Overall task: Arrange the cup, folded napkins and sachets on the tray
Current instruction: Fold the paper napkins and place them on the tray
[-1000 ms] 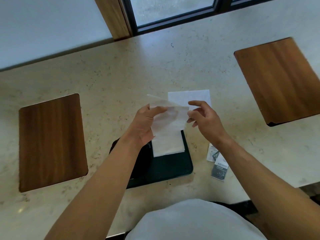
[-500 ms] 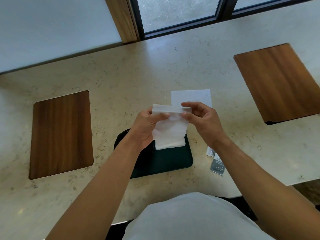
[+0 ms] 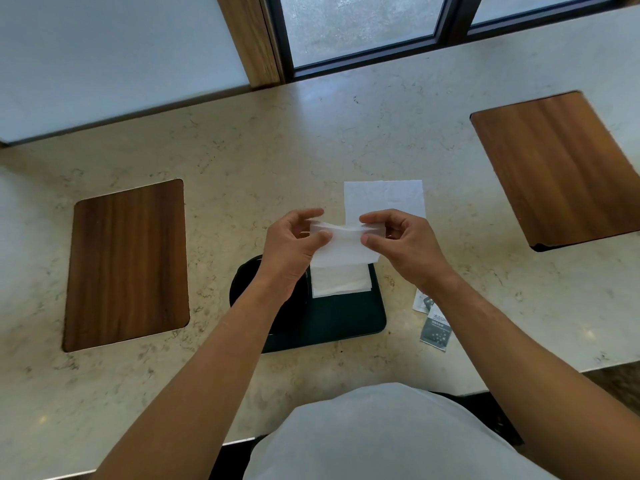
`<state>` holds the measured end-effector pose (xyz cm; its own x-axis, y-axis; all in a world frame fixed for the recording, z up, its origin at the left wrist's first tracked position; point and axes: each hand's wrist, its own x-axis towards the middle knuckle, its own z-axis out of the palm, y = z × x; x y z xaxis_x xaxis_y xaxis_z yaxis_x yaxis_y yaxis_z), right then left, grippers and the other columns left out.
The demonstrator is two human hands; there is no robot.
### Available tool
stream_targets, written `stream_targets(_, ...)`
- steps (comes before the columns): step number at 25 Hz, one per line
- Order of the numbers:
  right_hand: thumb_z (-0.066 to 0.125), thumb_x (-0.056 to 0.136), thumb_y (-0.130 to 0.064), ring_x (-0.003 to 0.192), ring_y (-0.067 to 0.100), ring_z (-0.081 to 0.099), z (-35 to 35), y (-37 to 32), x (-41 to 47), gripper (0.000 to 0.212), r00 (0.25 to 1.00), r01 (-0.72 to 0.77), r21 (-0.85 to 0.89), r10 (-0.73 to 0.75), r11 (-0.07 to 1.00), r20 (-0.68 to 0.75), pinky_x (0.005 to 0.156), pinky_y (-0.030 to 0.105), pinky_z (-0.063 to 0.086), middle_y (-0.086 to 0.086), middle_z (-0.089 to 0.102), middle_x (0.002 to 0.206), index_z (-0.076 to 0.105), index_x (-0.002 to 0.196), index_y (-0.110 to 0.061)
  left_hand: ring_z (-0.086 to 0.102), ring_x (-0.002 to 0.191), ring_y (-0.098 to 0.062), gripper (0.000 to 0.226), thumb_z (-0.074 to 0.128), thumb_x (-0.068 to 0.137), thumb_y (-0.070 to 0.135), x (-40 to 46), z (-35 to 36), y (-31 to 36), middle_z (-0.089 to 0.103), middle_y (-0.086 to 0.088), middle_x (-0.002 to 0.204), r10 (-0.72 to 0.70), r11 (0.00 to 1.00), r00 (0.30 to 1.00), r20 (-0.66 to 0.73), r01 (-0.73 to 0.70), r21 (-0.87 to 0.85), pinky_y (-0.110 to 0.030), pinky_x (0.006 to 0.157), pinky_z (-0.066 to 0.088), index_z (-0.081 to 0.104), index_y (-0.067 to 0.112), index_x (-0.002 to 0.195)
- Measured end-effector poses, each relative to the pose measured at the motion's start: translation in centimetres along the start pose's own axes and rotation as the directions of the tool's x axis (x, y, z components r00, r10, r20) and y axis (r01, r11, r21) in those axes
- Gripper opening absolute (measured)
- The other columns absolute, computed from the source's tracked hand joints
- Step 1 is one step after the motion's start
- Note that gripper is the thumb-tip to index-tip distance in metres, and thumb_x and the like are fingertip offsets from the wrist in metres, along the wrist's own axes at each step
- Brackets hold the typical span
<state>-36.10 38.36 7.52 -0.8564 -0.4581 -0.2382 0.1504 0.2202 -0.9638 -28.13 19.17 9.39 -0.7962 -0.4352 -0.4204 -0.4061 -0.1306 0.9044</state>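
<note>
Both our hands pinch one white napkin (image 3: 341, 245) by its upper corners: the left hand (image 3: 294, 249) has thumb and forefinger clamped on the left corner, the right hand (image 3: 403, 245) on the right, and the sheet hangs in the air between them, above the far end of the tray.

Going from big to small, the table (image 3: 277, 154) carries everything, with a wooden inlay to either side of us. On it, close to our body, lies the dark tray (image 3: 332, 323), and at its far right end a folded napkin (image 3: 341, 284) already rests flat, so we judge that part begun. Beyond the tray another white napkin (image 3: 384, 197) lies unfolded on the table, awaiting its turn. The sachets (image 3: 433, 322) sit on the table just right of the tray, not yet placed. The cup we cannot make out; our left forearm covers the tray's left half.

Left to do, as we judge it: finish this fold, set it down, fold the last sheet, move the sachets.
</note>
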Motion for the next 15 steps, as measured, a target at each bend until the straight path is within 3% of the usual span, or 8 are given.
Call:
stream_targets(4, 0.078, 0.088, -0.015, 0.096, 0.004, 0.070, -0.07, -0.21, -0.04, 0.023, 1.000, 0.003, -0.038, -0.004, 0.999, -0.020, 0.086, 0.020, 0.057, -0.013, 0.075, 0.106, 0.075, 0.106, -0.029, 0.074, 0.092, -0.020, 0.018, 0.080, 0.085, 0.006, 0.01, 0.02, -0.25, 0.077, -0.002, 0.096, 0.067, 0.987, 0.996, -0.057, -0.058, 0.152, -0.023, 0.078, 0.060, 0.077, 0.020, 0.096)
stream_targets(7, 0.075, 0.090, -0.016, 0.095, 0.002, 0.069, -0.07, -0.21, -0.07, 0.018, 0.999, 0.006, -0.082, -0.009, 0.997, -0.033, 0.086, 0.019, 0.057, -0.015, 0.073, 0.104, 0.074, 0.103, -0.029, 0.073, 0.082, -0.011, 0.016, 0.080, 0.086, 0.009, 0.14, -0.12, -0.42, 0.077, 0.000, 0.091, 0.110, 0.971, 0.992, -0.068, -0.093, 0.219, -0.028, 0.082, 0.062, 0.076, 0.022, 0.094)
stream_targets(15, 0.072, 0.094, -0.022, 0.085, 0.008, 0.068, -0.04, 0.12, 0.04, 0.008, 0.999, 0.012, -0.226, -0.022, 0.974, -0.041, 0.079, 0.023, 0.056, -0.011, 0.073, 0.093, 0.076, 0.101, -0.024, 0.072, 0.077, -0.009, 0.008, 0.080, 0.088, 0.017, 0.32, -0.58, -0.71, 0.077, 0.004, 0.083, 0.100, 0.958, 0.993, -0.056, -0.081, 0.274, -0.024, 0.077, 0.062, 0.077, 0.024, 0.087)
